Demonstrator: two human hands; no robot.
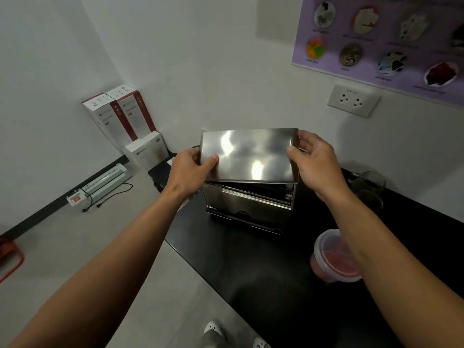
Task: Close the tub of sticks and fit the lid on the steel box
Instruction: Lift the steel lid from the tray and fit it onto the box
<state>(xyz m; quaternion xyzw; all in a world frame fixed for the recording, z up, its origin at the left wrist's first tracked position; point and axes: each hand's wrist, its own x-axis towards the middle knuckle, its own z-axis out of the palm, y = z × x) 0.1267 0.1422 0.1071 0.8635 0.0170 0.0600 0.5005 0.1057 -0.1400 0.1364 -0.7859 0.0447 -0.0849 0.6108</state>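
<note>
I hold a shiny steel lid [248,156] in both hands, tilted toward me just above the open top of the steel box [247,205] on the black counter [251,272]. My left hand [193,167] grips the lid's left edge, thumb on top. My right hand [313,159] grips its right edge. The round plastic tub [331,257] with pink contents stands at the right near my right forearm, with a clear lid on it; whether that lid is pressed shut I cannot tell.
Clear glass jars [371,189] stand behind the box at the right. White and red cartons [120,116] and a laminator [100,184] lie on the floor at the left. A wall socket [352,100] and a purple poster [391,41] are above.
</note>
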